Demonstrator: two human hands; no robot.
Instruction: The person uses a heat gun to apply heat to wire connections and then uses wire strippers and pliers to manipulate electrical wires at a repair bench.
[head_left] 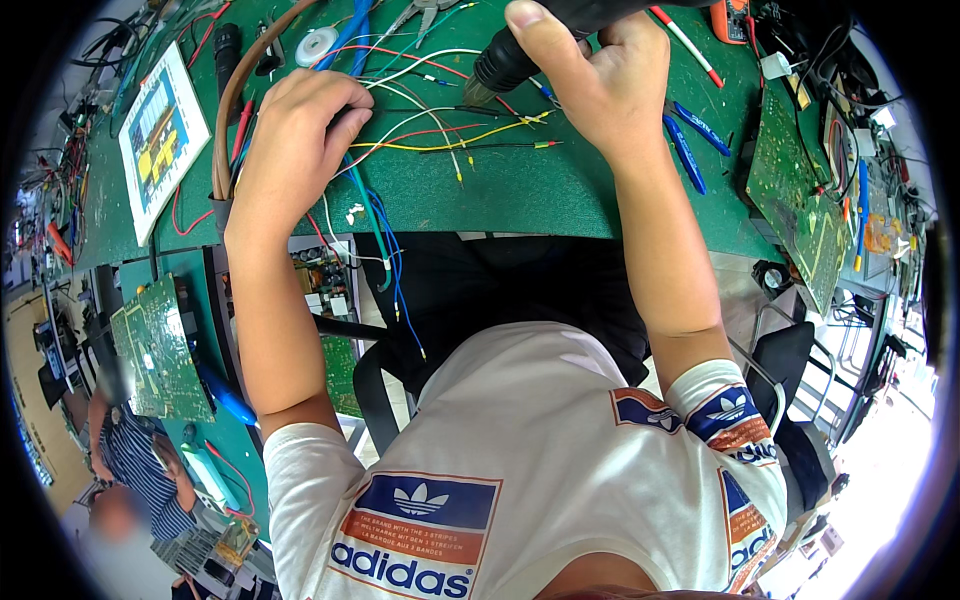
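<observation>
Head view: the right hand [615, 85] grips a black tool [502, 62], its upper body cut off by the frame's top edge, its ridged nozzle angled toward a thin black wire [420, 109] above the table [500, 195]. The left hand [305, 125] pinches the wire, the exact contact hard to make out. Slender, coloured wires [400, 148] tangle across the grainy green tabletop; blue-handled pliers [683, 155] are partly hidden behind the right wrist.

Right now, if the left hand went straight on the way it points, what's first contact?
Left hand: probably the loose wires just to its right, then the black tool in the right hand; depth unclear, so it might pass over either.
</observation>
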